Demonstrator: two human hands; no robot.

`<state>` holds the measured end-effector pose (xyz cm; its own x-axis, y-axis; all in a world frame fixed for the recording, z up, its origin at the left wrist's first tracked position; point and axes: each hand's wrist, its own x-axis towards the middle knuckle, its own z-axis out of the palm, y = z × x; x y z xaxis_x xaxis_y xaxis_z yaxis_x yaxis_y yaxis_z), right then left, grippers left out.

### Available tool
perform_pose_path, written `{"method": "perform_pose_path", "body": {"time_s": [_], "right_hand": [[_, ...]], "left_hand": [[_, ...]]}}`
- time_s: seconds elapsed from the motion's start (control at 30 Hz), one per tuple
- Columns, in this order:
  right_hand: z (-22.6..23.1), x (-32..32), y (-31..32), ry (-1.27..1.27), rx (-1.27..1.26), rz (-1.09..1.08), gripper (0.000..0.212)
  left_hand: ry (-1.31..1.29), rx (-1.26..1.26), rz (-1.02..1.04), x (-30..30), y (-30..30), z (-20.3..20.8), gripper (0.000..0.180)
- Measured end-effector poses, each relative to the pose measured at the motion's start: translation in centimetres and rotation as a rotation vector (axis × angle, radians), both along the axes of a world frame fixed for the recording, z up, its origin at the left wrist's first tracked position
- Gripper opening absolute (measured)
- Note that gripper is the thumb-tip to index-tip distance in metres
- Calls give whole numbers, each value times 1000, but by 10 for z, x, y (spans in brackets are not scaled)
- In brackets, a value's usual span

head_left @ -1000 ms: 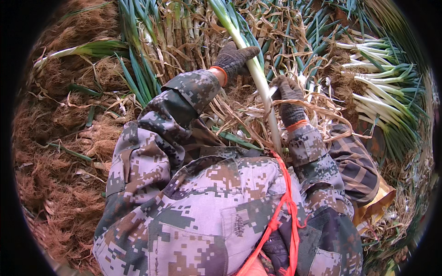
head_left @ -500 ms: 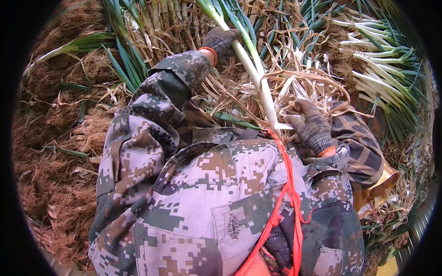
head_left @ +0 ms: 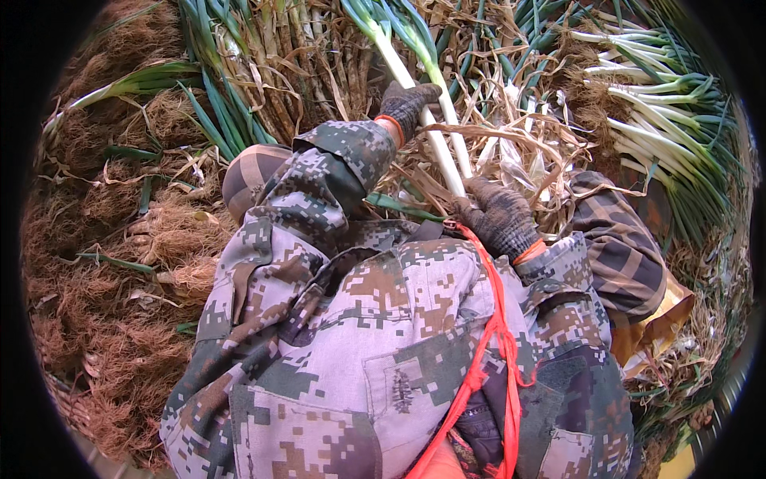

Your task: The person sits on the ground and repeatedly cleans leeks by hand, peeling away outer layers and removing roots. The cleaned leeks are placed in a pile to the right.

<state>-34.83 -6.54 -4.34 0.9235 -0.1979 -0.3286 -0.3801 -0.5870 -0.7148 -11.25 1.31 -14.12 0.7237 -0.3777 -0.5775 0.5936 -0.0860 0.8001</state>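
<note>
Gripping a white leek across its shaft with the fingers of the left hand, near 12 o'clock. Cannot tell whether also holding the second leek, slanting alongside. Bending the fingers of the right hand, toward 3 o'clock, at the leeks' lower ends; cannot tell if closed on either. Next out, note dry leaves at 2 o'clock, red cord at 5. Farther, see laid-out leeks at 2, brown roots at 9.
</note>
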Motion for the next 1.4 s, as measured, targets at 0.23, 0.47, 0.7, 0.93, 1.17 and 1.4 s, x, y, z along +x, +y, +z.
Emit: {"method": "perform_pose_path", "body": {"time_s": [0.23, 0.47, 0.7, 0.93, 1.17, 1.4], "right_hand": [[9, 20, 2, 73, 18, -88, 38], [-28, 12, -2, -81, -22, 115, 47], [-44, 2, 0, 12, -339, 261, 35], [-71, -30, -15, -4, 34, -54, 23], [-81, -26, 13, -423, 904, -598, 29], [-75, -57, -4, -330, 1267, -652, 31]], "left_hand": [[-85, 51, 16, -7, -15, 37, 43], [-165, 163, -90, -11, 3, 4, 40], [-112, 46, -93, -15, 6, -1, 30], [104, -150, -4, -15, 7, -6, 46], [165, -70, 72, -27, -2, -15, 43], [206, -20, 117, -34, -22, -5, 37]]}}
